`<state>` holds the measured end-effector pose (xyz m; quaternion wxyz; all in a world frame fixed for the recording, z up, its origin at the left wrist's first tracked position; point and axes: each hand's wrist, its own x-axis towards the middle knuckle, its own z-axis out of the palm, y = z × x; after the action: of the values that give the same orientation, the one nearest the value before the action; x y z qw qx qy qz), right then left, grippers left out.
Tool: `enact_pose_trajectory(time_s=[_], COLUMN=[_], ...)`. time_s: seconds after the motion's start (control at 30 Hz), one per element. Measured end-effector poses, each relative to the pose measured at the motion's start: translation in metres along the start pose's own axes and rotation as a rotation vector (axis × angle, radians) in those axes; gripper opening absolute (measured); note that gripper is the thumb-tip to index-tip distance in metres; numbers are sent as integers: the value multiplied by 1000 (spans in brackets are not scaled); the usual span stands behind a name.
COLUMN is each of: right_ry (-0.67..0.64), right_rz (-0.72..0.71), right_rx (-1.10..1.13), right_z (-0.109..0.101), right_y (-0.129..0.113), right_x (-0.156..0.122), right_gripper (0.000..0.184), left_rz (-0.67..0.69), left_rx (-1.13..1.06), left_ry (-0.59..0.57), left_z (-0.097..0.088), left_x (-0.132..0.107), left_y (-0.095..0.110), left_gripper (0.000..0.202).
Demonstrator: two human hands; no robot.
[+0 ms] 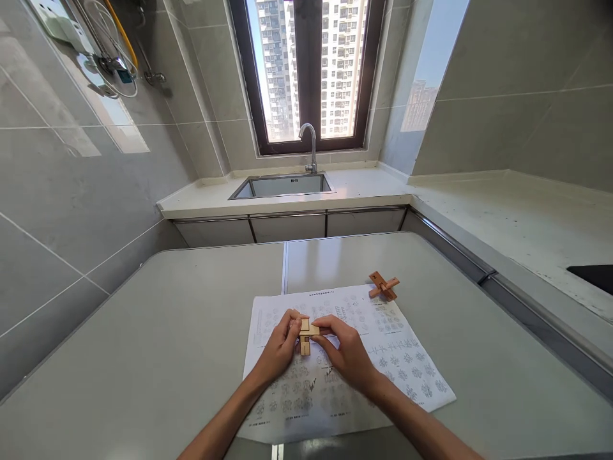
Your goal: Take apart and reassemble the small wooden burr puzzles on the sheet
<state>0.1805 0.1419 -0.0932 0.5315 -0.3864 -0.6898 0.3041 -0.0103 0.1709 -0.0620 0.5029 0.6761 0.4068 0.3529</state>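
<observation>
Both my hands meet over a printed instruction sheet (407,358) on the grey table. My left hand (280,348) and my right hand (347,351) each pinch a small light wooden puzzle piece assembly (306,335) held between them just above the paper. The fingers of both hands are closed on its wooden bars. A second, darker wooden cross-shaped puzzle (383,286) lies at the sheet's far right corner, apart from my hands.
The grey table (143,332) has a seam down its middle. Beyond it runs a white counter with a steel sink (282,186) and tap (310,144) under a window. Another counter (517,217) runs along the right, with a dark hob edge (594,276).
</observation>
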Motion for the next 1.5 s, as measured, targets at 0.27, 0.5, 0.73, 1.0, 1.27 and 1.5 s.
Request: enact_pose_trajectory(time_s=[0.27, 0.5, 0.73, 1.0, 1.27, 1.5], right_ry=[-1, -19, -9, 9, -117, -162], right_rz=[-53, -13, 76, 106, 67, 65], right_rx=[-91, -46, 33, -13, -190, -227], right_z=[1, -1, -5, -5, -2, -5], right_y=[3, 2, 0, 3, 7, 8], right_x=[-1, 0, 6, 6, 2, 0], right_gripper=[17, 16, 16, 33, 26, 60], left_rz=[-10, -5, -19, -84, -140, -216], left_rx=[-59, -43, -67, -143, -290, -533], left_ry=[-40, -47, -33, 186, 423, 131], left_z=[2, 2, 1, -15, -28, -15], left_x=[1, 0, -1, 7, 17, 14], left_y=[-5, -5, 2, 4, -7, -3], left_gripper=[38, 37, 40, 46, 51, 42])
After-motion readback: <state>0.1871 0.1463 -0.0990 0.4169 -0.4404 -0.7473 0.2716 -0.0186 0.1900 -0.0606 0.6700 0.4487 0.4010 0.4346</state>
